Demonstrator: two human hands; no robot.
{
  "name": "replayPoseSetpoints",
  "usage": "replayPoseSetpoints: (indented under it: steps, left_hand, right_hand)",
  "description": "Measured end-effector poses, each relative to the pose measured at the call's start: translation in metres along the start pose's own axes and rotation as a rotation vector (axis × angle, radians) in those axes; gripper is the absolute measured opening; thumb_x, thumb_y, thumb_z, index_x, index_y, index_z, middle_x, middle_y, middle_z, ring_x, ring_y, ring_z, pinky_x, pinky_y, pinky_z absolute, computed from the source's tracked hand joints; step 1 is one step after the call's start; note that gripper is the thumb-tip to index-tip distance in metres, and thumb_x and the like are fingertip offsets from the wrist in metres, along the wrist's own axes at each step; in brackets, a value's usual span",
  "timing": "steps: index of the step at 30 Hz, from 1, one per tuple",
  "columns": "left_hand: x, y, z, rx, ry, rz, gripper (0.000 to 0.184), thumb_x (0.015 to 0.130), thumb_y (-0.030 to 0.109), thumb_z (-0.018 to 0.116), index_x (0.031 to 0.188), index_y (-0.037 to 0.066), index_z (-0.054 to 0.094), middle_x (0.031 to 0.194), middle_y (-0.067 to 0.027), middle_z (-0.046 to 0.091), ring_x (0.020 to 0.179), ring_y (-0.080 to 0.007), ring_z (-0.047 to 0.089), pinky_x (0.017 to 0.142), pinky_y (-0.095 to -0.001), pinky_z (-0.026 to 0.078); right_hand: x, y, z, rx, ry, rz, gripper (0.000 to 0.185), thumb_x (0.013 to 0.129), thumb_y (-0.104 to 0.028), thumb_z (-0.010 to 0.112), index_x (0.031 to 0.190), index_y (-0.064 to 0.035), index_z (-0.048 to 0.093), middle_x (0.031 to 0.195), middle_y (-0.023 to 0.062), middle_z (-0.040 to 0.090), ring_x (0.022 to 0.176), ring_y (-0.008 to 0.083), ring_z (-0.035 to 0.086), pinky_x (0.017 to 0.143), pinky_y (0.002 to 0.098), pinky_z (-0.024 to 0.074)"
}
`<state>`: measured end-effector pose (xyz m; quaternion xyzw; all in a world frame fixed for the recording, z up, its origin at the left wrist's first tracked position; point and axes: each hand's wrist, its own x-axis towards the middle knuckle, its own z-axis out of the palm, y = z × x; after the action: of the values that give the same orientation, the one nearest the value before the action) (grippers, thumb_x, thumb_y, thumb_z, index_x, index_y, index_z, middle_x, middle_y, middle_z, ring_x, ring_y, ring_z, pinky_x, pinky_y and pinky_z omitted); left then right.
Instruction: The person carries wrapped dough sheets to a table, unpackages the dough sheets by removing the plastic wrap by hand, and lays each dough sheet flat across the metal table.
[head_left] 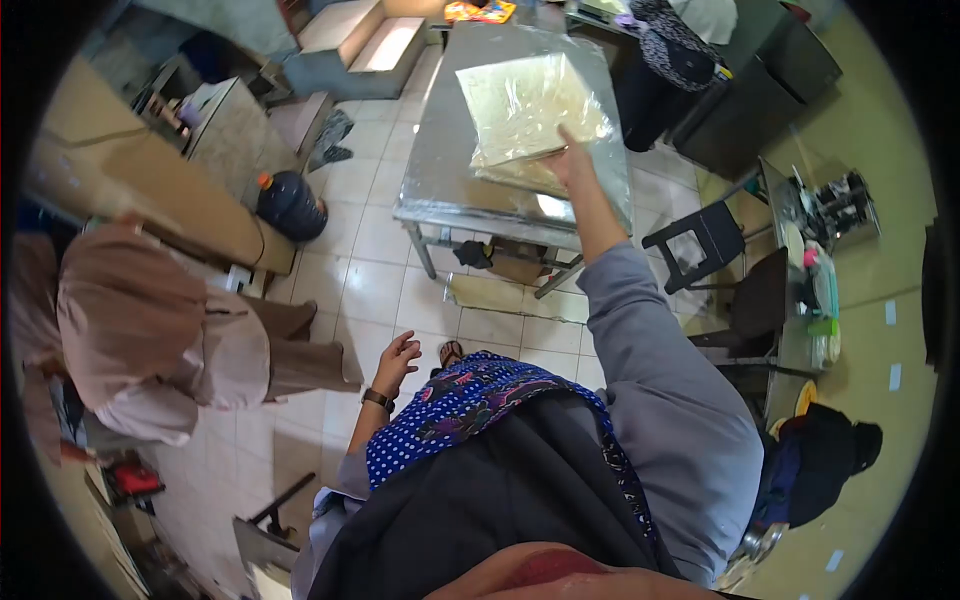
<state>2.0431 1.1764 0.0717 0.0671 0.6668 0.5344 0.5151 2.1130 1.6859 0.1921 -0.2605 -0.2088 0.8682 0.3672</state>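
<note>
Steel table (437, 150): pale sheet (515, 105), long axis apparently crosswise.

Single head-worn view, looking forward and down; wearer's chest (490, 495) close below, metal table (438, 150) farther.

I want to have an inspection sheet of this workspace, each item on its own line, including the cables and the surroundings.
Surface: metal table, shiny with glare.
Job's things: pale sheets in glossy clear plastic, over the table.
Clutter: black bundle and cardboard box under the table.
Hands: right hand grips the sheets' near edge; left hand is empty, fingers loosely bent.
Cables: thin dark line, perhaps a cord, on the tan panel.
Surroundings: blue water jug, dark stool, person in brown.
</note>
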Motion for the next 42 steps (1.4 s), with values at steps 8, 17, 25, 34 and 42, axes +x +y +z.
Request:
replayPoseSetpoints:
  steps: [8, 17, 25, 34, 42]
  left_hand:
    - [0.139, 0.086, 0.035, 0.429, -0.236, 0.275, 0.039, 0.088, 0.019, 0.062, 0.126, 0.009, 0.056, 0.111, -0.0059, 0.063, 0.094, -0.0152, 0.059, 0.076, -0.0291, 0.050]
    - [0.243, 0.224, 0.229, 0.815, -0.119, 1.088, 0.027, 0.083, 0.019, 0.064, 0.107, 0.007, 0.064, 0.106, -0.0126, 0.061, 0.097, -0.0305, 0.057, 0.084, -0.0398, 0.046]
    - [0.289, 0.239, 0.401, 1.182, 0.474, 1.037, 0.028, 0.076, 0.023, 0.070, 0.096, 0.007, 0.060, 0.115, -0.0106, 0.052, 0.109, -0.0291, 0.046, 0.086, -0.0414, 0.040]
    - [0.314, 0.215, 0.466, 0.783, 0.627, 0.875, 0.014, 0.077, 0.011, 0.066, 0.088, 0.004, 0.060, 0.083, -0.0125, 0.060, 0.077, -0.0305, 0.058, 0.070, -0.0401, 0.047]
    - [0.307, 0.278, 0.480, 0.616, 0.526, 1.034, 0.009, 0.086, 0.008, 0.060, 0.093, 0.007, 0.065, 0.092, -0.0079, 0.065, 0.083, -0.0242, 0.058, 0.074, -0.0333, 0.046]
  right_hand:
    - [-0.158, 0.097, -0.172, -0.573, 0.056, 0.631, 0.031, 0.092, -0.024, 0.056, 0.114, -0.0031, 0.057, 0.103, 0.0123, 0.065, 0.092, 0.0248, 0.064, 0.083, 0.0394, 0.0531]
    - [-0.376, 0.020, -0.386, -0.676, 1.001, 0.419, 0.029, 0.083, -0.020, 0.060, 0.109, -0.0072, 0.059, 0.087, 0.0075, 0.062, 0.071, 0.0227, 0.064, 0.059, 0.0364, 0.0529]
    - [-0.347, -0.103, -0.468, -1.119, 0.718, 0.414, 0.023, 0.082, -0.019, 0.064, 0.101, -0.0053, 0.065, 0.081, 0.0070, 0.065, 0.067, 0.0189, 0.064, 0.058, 0.0342, 0.0521]
    - [-0.182, -0.295, -0.524, -1.179, 0.505, 0.148, 0.019, 0.086, -0.013, 0.060, 0.104, -0.0044, 0.063, 0.079, 0.0031, 0.064, 0.066, 0.0115, 0.061, 0.054, 0.0243, 0.0473]
    - [0.068, -0.364, -0.342, -1.074, -0.002, -0.046, 0.019, 0.088, -0.013, 0.063, 0.104, -0.0022, 0.064, 0.084, 0.0022, 0.062, 0.070, 0.0086, 0.058, 0.061, 0.0208, 0.0487]
